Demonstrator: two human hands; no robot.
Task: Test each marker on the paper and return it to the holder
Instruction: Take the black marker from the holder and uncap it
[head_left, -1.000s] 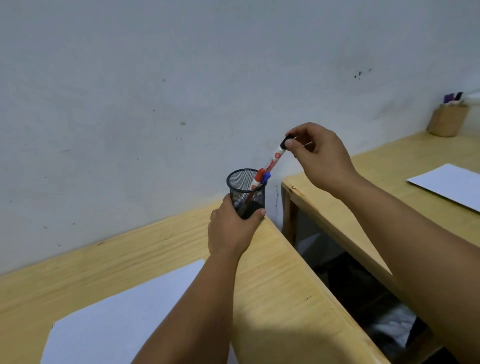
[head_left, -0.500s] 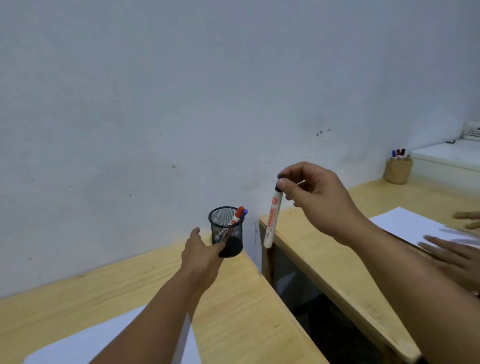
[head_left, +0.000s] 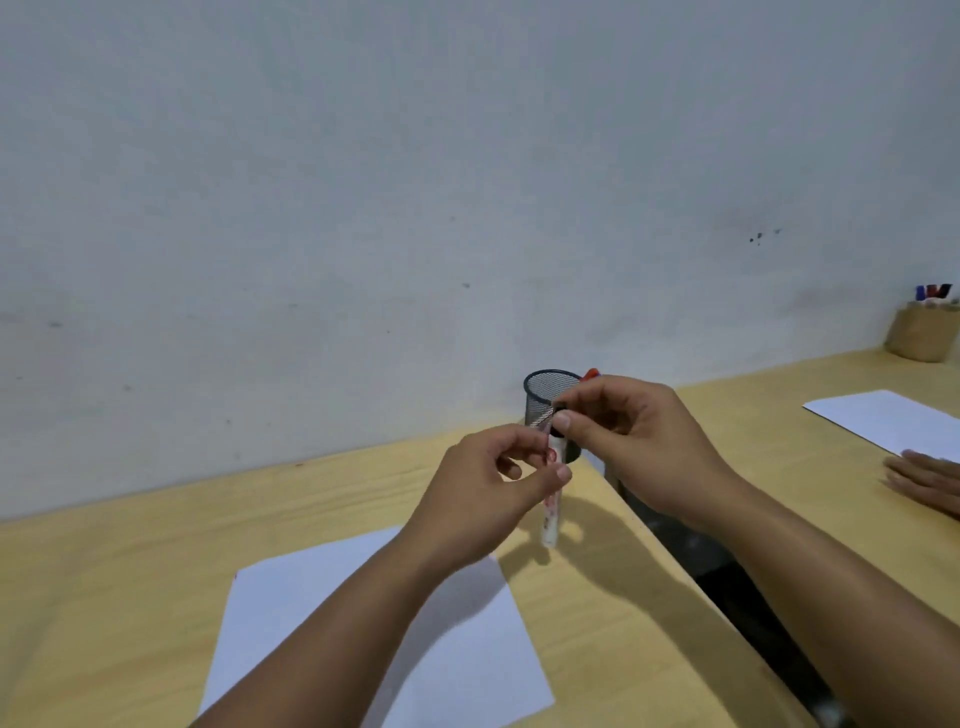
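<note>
A white marker (head_left: 550, 512) with red print and a black cap hangs upright above the desk, in front of the black mesh holder (head_left: 545, 397). My left hand (head_left: 488, 488) pinches its barrel. My right hand (head_left: 639, 441) grips the black cap at its top. The holder stands at the desk's far right corner by the wall, with a red marker cap (head_left: 591, 373) peeking out behind my right hand. A white sheet of paper (head_left: 291, 613) lies on the desk under my left forearm.
The wooden desk (head_left: 104, 571) ends at a gap on the right. Beyond the gap stands a second desk (head_left: 779, 415) with another white sheet (head_left: 883, 421), a tan pen cup (head_left: 922, 332) with markers, and another person's hand (head_left: 924, 480).
My left hand has left the holder and taken the marker's barrel. My right hand has brought the marker down in front of the holder. The view has tilted down toward the paper.
</note>
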